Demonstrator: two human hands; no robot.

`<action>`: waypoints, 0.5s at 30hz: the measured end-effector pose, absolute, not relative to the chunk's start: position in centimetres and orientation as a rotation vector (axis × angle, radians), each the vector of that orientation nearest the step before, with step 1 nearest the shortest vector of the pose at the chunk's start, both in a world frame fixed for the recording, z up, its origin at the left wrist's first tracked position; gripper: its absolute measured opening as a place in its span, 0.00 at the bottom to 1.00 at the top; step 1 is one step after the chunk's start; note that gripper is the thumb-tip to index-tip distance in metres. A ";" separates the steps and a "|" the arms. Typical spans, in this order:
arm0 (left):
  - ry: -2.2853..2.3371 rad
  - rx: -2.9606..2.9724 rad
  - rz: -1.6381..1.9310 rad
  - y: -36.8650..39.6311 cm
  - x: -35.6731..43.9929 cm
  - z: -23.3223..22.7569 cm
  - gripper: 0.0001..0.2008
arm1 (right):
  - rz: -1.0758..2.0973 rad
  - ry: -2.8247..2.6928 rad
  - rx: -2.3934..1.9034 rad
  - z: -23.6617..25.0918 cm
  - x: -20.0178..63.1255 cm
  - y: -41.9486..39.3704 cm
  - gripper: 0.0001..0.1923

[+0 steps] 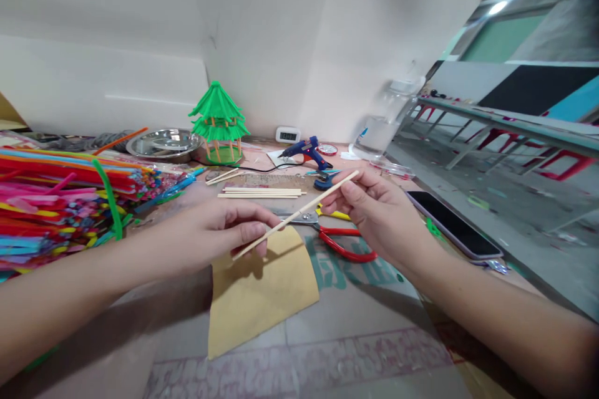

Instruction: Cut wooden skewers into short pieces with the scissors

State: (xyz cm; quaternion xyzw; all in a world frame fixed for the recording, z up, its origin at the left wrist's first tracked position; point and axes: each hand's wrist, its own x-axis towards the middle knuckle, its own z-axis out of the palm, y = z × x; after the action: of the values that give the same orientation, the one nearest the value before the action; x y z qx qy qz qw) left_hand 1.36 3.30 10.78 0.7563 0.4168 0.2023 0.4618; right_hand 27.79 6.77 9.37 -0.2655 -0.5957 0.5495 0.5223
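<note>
Stick (302, 211), probably light, stiff and snappable, slants partly over the tan sheet (266, 302), right hand (374, 202) pinching its far end, left hand (236, 222) closed on its near part, both apt holds.

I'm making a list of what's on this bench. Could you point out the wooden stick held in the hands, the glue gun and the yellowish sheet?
Wooden stick (304, 209): head view, middle of its shaft.
Glue gun (307, 149): head view, on its body.
Yellowish sheet (264, 302): head view, its flat upper face.
</note>
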 end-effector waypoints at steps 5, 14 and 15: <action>1.004 1.815 0.543 3.6 1.4 10.8 0.15 | 1.340 -1.423 -0.653 9.6 27.7 6.5 0.06; 0.912 1.535 0.592 3.6 1.7 11.6 0.12 | 1.360 -1.384 -0.698 9.0 28.0 6.7 0.04; 0.906 1.508 0.596 3.6 1.6 11.6 0.12 | 1.365 -1.381 -0.709 9.0 28.0 6.8 0.04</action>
State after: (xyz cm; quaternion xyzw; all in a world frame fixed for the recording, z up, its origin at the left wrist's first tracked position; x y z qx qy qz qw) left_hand 1.64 3.62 11.64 0.6503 0.3905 0.2568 0.5988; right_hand 28.01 6.80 8.97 -0.2948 -0.5738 0.5674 0.5117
